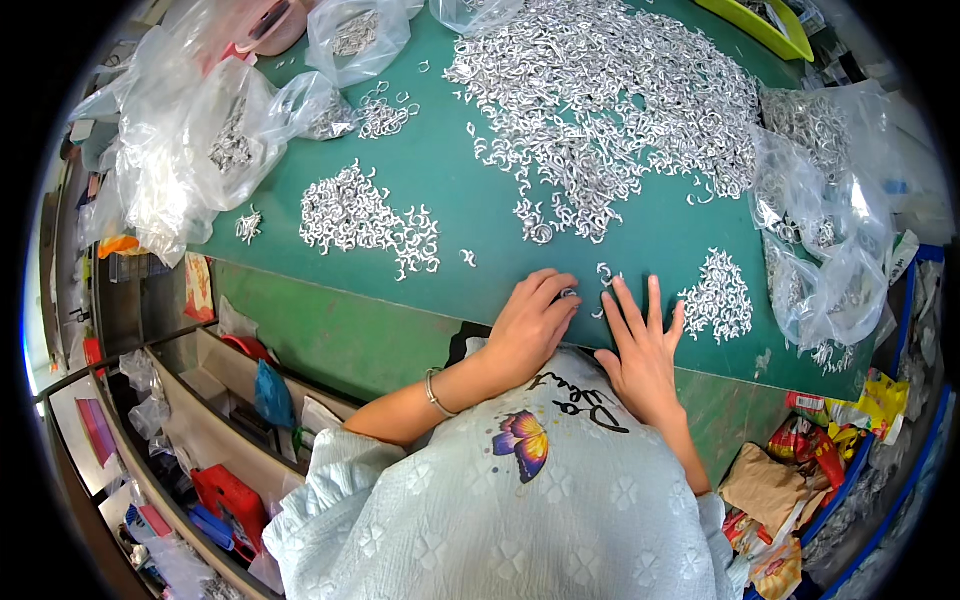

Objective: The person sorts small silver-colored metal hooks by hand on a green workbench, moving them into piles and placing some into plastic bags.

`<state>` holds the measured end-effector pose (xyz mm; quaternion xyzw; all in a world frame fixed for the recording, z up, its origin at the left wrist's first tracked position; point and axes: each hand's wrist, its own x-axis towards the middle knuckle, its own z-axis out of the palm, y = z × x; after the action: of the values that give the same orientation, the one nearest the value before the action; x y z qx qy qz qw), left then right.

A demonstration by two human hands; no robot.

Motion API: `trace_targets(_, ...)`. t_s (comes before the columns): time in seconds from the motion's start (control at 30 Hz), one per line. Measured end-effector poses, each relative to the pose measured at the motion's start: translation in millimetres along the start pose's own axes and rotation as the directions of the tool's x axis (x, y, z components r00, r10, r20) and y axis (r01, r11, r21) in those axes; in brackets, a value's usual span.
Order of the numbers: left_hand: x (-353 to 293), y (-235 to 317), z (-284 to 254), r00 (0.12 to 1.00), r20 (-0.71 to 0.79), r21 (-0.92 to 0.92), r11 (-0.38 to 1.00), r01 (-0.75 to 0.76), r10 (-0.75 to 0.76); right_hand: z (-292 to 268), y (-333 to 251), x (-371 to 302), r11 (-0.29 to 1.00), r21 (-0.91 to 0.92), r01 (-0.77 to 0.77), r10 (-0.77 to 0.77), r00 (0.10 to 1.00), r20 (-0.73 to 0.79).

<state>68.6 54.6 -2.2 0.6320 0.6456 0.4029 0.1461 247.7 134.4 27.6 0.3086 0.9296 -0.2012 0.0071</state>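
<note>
My left hand, a bangle on its wrist, is closed by the table's near edge. Its curled fingertips hold a small curved silver metal piece. To its right, my right hand lies with fingers spread on the green tabletop, holding nothing that I can see. Loose curved pieces lie between the two hands, close to the right fingertips. Just right of that hand is a small pile of silver curved pieces. A larger heap of them covers the far middle.
At the left lie another pile and a small cluster. Clear plastic bags with pieces stand at the left and right. A yellow-green tray sits far right. Below are a drawer and colourful packets.
</note>
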Motion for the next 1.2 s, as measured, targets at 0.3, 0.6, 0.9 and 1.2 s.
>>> trace_targets(0.3, -2.4, -3.8, -1.4, 0.999, -0.03, -0.012, 1.0, 0.017, -0.017, -2.9, -4.5, 2.4, 0.991, 0.07, 0.118, -0.119, 0.993, 0.019)
trace_targets(0.6, 1.6, 2.2, -1.8, 1.0, -0.007, 0.037, 0.999, -0.016, 0.017, 3.2, 1.6, -18.7, 0.997, -0.022, 0.077, -0.075, 0.995, 0.063)
trace_targets(0.9, -5.2, -2.3, 0.0, 0.999, 0.033, 0.001, 1.0, -0.008, 0.008, -0.1, -1.6, 5.0, 0.992, 0.096, 0.082, -0.074, 0.994, -0.084)
trace_targets(1.2, -4.9, -13.4, -1.0, 0.999, -0.035, -0.018, 1.0, -0.026, 0.025, -1.2, 10.8, 19.2, 0.991, -0.133, 0.005, -0.008, 1.0, -0.017)
